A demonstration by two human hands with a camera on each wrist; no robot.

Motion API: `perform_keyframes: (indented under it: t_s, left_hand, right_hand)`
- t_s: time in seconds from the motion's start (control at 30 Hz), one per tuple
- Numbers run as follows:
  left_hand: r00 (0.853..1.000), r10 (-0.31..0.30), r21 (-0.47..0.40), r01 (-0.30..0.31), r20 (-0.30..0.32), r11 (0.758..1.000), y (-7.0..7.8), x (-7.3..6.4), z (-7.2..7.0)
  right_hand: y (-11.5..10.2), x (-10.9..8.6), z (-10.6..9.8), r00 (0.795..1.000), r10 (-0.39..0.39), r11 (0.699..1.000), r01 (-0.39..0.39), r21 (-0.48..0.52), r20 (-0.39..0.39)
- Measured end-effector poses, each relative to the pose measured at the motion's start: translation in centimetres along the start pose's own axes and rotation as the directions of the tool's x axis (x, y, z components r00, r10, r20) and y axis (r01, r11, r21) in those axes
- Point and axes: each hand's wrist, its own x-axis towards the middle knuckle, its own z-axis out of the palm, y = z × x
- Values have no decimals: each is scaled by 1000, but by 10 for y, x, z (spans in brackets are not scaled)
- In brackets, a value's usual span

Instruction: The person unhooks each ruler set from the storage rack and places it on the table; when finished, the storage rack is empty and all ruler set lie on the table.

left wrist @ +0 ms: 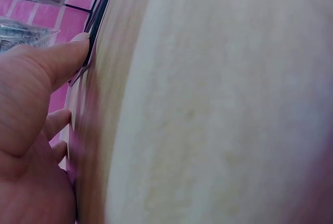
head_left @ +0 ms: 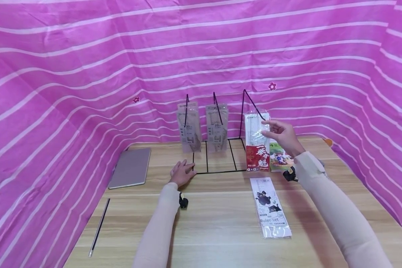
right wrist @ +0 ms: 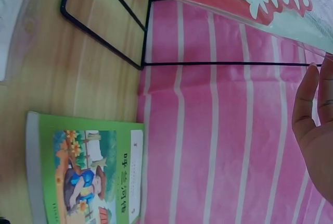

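Observation:
A black wire rack (head_left: 221, 172) stands at the back of the table. My right hand (head_left: 283, 134) pinches the right edge of a red-and-white ruler packet (head_left: 257, 156), close by the tip of the rack's right prong. That packet hangs upright and overlaps the prong in the head view. My left hand (head_left: 182, 173) rests at the rack's front left corner, fingers spread and extended, its thumb (left wrist: 73, 52) touching the base wire. Clear ruler packets hang on the left prong (head_left: 189, 130) and more packets on the middle prong (head_left: 217, 130).
A ruler-set packet with black cats (head_left: 271, 208) lies in front of the rack's right end. Behind the right hand is a green picture-covered book (head_left: 278, 158). At the left lie a grey notebook (head_left: 130, 167) and a pen (head_left: 99, 227). Pink striped cloth (head_left: 194, 56) encloses the table.

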Motion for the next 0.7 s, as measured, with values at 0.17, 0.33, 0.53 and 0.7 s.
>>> perform_keyframes:
  t_s: [0.17, 0.33, 0.53, 0.7]
  left_hand:
    - [1000, -6, 1, 6, 12, 1000, -1, 0, -1]
    - [1000, 1, -10, -1, 13, 1000, -1, 0, -3]
    - [1000, 8, -15, -8, 23, 1000, -3, 1, -2]
    - [1000, 10, -29, -10, 21, 1000, -4, 3, -1]
  right_hand:
    - [-3, -15, -1, 1000, 17, 1000, -17, -11, 5]
    - [-8, -27, -4, 1000, 6, 999, -6, -52, 10]
    - [-12, -40, -8, 1000, -17, 999, 18, -44, 10]
    - [-15, -52, -11, 1000, -21, 1000, 21, -20, 7]
